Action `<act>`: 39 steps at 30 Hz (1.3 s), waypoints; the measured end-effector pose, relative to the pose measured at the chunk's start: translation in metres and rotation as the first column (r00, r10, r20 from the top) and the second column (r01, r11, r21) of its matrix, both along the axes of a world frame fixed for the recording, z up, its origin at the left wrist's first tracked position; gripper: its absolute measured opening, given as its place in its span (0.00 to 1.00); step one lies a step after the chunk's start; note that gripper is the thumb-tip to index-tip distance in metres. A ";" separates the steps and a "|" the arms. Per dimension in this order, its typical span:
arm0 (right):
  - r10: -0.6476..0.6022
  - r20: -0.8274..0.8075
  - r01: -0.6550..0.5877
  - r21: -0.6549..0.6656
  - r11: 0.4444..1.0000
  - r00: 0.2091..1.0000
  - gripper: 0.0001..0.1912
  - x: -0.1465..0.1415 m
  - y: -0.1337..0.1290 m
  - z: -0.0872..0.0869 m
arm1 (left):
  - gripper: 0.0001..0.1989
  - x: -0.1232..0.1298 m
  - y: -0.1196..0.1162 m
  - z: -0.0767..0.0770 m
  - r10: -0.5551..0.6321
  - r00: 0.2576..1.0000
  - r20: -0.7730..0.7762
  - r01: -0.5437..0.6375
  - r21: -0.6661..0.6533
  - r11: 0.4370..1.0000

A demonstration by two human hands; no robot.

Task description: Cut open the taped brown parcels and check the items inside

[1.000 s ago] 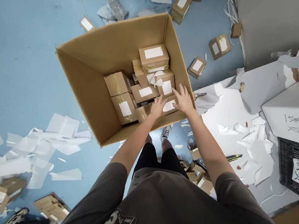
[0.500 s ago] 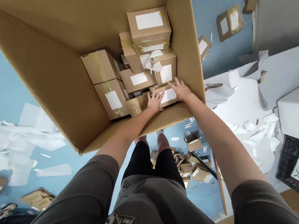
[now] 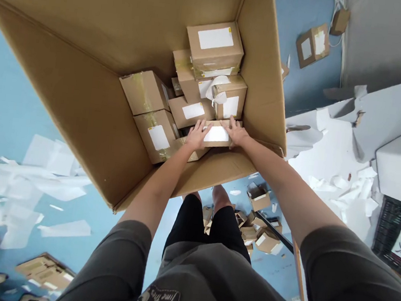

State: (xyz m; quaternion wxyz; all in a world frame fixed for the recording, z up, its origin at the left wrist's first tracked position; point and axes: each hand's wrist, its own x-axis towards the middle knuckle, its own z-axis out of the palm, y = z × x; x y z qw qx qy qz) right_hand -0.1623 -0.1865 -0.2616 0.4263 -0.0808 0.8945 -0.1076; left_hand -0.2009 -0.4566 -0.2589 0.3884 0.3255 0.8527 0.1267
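The left hand [image 3: 196, 134] and right hand [image 3: 236, 133] clamp the labelled carton [image 3: 217, 134] between them, one at each end. It lies in the near right part of the large cardboard box [image 3: 73, 87], beside other taped cartons [image 3: 158, 136].

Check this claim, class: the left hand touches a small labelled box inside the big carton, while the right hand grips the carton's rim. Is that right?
Not quite: the right hand is on the small labelled box too, not the rim, as the head view shows. The left hand does touch that box, inside the big carton.
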 end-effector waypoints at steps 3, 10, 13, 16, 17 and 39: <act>-0.001 -0.008 0.002 0.022 1.000 1.000 0.84 0.001 -0.015 0.001 | 0.71 0.000 -0.005 0.004 0.009 1.000 0.002 -0.009 0.033 0.999; -0.043 -0.180 0.044 0.001 0.999 0.983 0.80 -0.004 -0.016 0.066 | 0.68 -0.019 -0.004 0.063 0.008 0.992 -0.123 0.003 0.092 0.996; -0.103 -0.272 0.107 -0.002 0.994 0.957 0.78 -0.008 -0.016 0.115 | 0.67 -0.042 -0.002 0.108 -0.025 0.981 -0.194 0.052 0.135 0.990; -0.149 -0.374 0.149 -0.029 0.988 0.915 0.77 -0.010 -0.014 0.169 | 0.66 -0.061 0.001 0.161 -0.045 0.963 -0.267 0.099 0.194 0.976; -0.161 -0.408 0.159 -0.040 0.987 0.899 0.77 -0.009 -0.013 0.187 | 0.66 -0.065 0.003 0.180 -0.050 0.955 -0.294 0.115 0.209 0.971; -0.697 -0.613 0.825 -0.126 0.552 0.372 0.76 0.321 0.121 0.398 | 0.64 0.120 0.279 0.402 -0.631 0.593 -0.500 0.783 0.176 0.597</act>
